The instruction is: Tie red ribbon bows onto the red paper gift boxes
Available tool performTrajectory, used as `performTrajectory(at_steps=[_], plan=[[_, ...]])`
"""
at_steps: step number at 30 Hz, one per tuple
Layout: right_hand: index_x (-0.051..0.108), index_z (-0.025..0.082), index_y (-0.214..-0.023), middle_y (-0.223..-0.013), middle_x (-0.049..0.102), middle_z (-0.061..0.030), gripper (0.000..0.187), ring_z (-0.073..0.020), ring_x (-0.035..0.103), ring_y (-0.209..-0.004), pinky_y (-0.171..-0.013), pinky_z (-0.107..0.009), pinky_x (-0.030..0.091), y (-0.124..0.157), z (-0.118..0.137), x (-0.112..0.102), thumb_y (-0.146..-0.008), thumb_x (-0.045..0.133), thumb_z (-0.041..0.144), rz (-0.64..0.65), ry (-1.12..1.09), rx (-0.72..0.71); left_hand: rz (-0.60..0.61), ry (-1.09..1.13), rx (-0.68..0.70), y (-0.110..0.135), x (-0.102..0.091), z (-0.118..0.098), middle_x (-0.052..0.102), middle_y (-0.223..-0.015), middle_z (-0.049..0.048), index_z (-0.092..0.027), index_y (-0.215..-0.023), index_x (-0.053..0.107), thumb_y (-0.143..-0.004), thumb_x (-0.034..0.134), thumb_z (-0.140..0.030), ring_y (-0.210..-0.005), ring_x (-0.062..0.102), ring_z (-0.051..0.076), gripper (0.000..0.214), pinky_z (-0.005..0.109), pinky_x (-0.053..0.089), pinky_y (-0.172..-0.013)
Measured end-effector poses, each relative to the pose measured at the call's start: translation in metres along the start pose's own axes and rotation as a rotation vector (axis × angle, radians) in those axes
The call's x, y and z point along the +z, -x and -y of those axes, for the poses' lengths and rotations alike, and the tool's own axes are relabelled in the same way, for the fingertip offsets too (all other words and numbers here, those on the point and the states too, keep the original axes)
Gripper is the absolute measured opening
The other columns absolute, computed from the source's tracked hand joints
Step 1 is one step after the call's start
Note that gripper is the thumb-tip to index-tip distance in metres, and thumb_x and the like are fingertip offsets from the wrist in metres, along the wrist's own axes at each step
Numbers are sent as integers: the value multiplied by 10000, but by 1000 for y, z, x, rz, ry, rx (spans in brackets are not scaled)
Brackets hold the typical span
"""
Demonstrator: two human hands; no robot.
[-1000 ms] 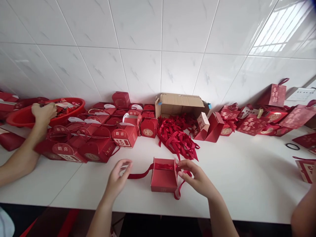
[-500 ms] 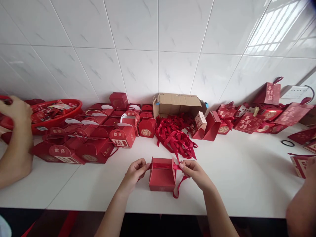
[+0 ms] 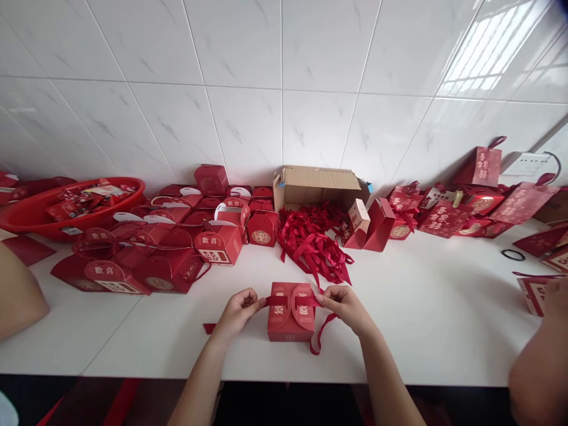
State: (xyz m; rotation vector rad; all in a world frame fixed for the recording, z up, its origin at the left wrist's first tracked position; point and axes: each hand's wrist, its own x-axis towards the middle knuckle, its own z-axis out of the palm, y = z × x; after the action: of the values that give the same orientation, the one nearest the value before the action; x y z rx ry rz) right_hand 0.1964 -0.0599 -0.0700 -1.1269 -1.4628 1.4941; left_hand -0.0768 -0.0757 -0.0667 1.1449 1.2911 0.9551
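Observation:
A small red gift box with pale lettering stands on the white table in front of me. Its two rounded flaps lie folded down over the top, edges nearly meeting in the middle. A red ribbon runs through slots in both flaps. My left hand is closed, pinching the ribbon at the box's left side, and a loose tail pokes out behind the wrist. On the right, my right hand pinches the ribbon's other part between thumb and fingers, with a long end curling down onto the table.
Behind the box lies a heap of red ribbons, spilling from an open cardboard box. Several red boxes stand to the left, near a red basin of small packets. Finished-looking boxes and co-workers' arms are at the sides.
The box's two flaps have folded inward over its top, and the ribbon now lies across them. Both hands stay pinched on the ribbon. The co-worker's arm at left has moved down and out.

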Motion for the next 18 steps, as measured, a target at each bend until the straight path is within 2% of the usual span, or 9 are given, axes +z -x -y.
performTrajectory(at_steps=[5,11,13,15,17,18], plan=[[479,165,-577,-535,323,59,437,-76,235,-523,-493,-243,172,0,-6,0,-756,647,527,0,34,5,-44,-87,22,3,-10,2,297,-512,-97,-186,-624,398,-688,689,-492,-447,214,53,426,190,166,-422],[510,163,-558,-517,375,47,451,-84,309,-499,-479,-236,236,0,-4,3,-743,634,555,-53,109,-24,-87,-187,114,-1,-8,2,396,-563,-59,-175,-594,437,-688,682,-471,-523,377,88,395,207,317,-507],[572,167,-633,-596,489,12,397,-120,428,-565,-520,-248,321,3,-2,3,-748,633,543,-123,145,-50,-150,-219,160,-1,-7,4,456,-623,-36,-178,-650,491,-685,687,-457,-589,448,119,343,227,372,-561],[626,187,-836,-857,600,-48,337,-191,534,-803,-666,-287,408,10,0,1,-754,640,513,-268,195,-111,-269,-244,220,3,-9,5,541,-785,9,-190,-784,547,-692,683,-439,-761,524,168,298,260,423,-678],[604,210,-979,-1067,582,-81,345,-230,516,-996,-800,-327,412,21,3,-2,-771,635,484,-442,253,-181,-419,-302,296,12,-13,4,571,-939,46,-201,-867,567,-723,654,-432,-925,532,205,285,297,428,-810],[602,209,-967,-1059,584,-83,322,-228,521,-986,-806,-331,413,27,5,-3,-789,618,477,-491,269,-199,-453,-340,317,19,-14,2,581,-963,55,-201,-868,579,-753,624,-433,-952,536,213,263,306,425,-841]])
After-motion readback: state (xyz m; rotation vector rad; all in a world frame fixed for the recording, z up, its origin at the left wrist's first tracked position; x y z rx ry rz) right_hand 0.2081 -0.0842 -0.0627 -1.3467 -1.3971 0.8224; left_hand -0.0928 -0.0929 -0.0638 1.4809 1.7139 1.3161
